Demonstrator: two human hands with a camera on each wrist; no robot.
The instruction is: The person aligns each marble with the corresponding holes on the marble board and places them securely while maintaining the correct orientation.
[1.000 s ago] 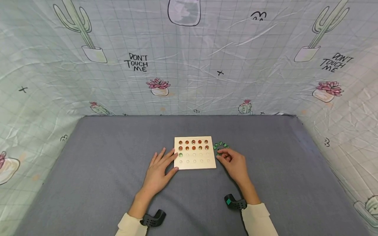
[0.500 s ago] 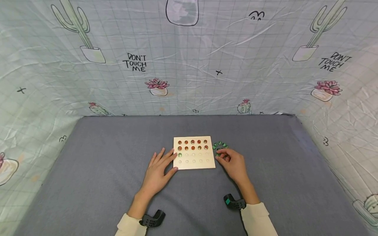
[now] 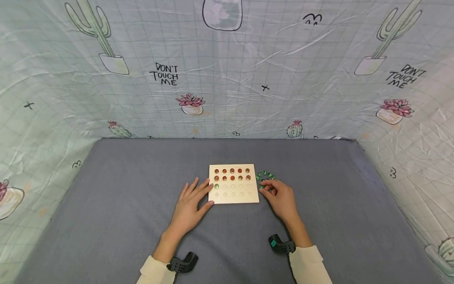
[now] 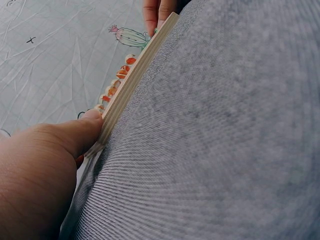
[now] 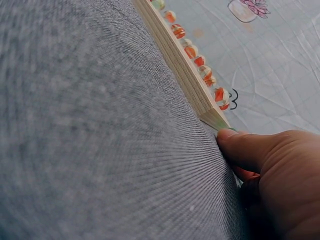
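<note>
Right hand [image 3: 282, 198]: thumb and forefinger narrowed, curled, pinching green marble [image 3: 261, 187] just right of wooden board [image 3: 229, 190]. Left hand [image 3: 188, 211]: fingers spread wide, thumb and forefinger touching board's left side. Board flat, rectangular, pale, edge layered, face dimpled with round hollows; far two rows filled with glossy orange-streaked marbles [image 3: 232, 178], third row bearing lone green bead [image 3: 216, 186] at left end. Loose green marbles [image 3: 270, 174] clustered beside board. Below, grey ribbed cloth [image 3: 149, 169]; behind, creased printed fabric [image 3: 227, 71].
</note>
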